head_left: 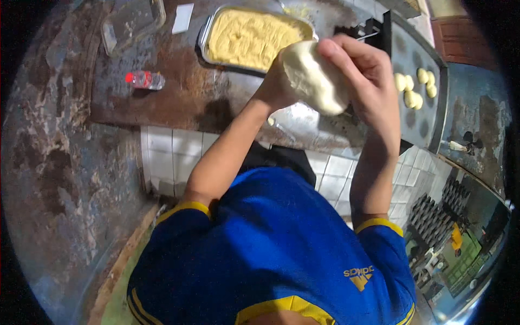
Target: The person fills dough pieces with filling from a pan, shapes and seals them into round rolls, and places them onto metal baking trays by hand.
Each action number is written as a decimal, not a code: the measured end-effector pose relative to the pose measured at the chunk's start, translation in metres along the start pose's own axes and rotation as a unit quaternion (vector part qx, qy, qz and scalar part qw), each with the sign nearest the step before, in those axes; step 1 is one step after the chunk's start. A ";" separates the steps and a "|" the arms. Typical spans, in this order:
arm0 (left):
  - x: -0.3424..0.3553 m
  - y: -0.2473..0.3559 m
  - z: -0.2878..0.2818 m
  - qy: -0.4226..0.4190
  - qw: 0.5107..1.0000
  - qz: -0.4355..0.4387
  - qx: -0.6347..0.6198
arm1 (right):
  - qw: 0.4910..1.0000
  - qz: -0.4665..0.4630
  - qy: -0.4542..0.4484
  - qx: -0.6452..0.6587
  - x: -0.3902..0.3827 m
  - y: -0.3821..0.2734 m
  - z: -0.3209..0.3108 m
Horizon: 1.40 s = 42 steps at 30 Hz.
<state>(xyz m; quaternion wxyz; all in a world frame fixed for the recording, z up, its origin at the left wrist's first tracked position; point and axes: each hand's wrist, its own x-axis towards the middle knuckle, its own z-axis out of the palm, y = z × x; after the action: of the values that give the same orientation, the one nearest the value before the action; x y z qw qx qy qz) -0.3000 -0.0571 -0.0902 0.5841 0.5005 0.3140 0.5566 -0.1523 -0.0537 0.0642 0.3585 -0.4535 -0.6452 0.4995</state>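
Observation:
A pale, smooth piece of dough (317, 78) is held up above the table between my two hands. From the left my left hand (275, 86) supports it, its fingers mostly hidden behind the dough. My right hand (368, 70) grips the upper right edge with the thumb on top and the other fingers curled. Just beyond my hands lies a rectangular metal tray of yellow, paste-like filling (254, 35), its surface roughly ridged. On the right, a dark baking tray (398, 51) carries several small pale dough pieces (413, 99) in clusters.
A small bottle with a red cap (145, 80) lies on the worn table (124, 105). Behind it are a shallow clear container (132, 24) and a white paper (183, 18). A dough scrap (271, 121) rests near the front edge. White tiles (173, 143) face the counter below.

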 end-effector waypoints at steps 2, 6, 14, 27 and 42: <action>-0.025 -0.013 -0.019 -0.060 0.968 0.153 0.192 | 0.968 -0.084 0.025 -0.235 0.006 0.012 0.012; -0.045 -0.010 -0.061 -0.039 0.951 0.122 0.281 | 0.989 0.032 0.045 -0.138 0.001 0.094 0.032; -0.089 -0.011 -0.156 0.036 0.853 -0.053 0.518 | 0.859 0.133 -0.094 -0.485 -0.171 0.403 0.119; -0.107 -0.005 -0.238 0.205 0.918 -0.157 0.302 | 0.940 -0.025 -0.047 -0.337 0.084 0.334 0.139; -0.107 -0.008 -0.233 0.222 0.881 -0.238 0.344 | 0.896 0.029 -0.171 -0.410 0.114 0.341 0.156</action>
<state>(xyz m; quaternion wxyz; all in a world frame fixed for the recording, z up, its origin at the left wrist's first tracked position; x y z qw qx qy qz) -0.5321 -0.1041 -0.1883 0.4051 0.4438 0.7167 0.3541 -0.2559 0.0348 -0.3039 0.0102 -0.4866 -0.8304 0.2711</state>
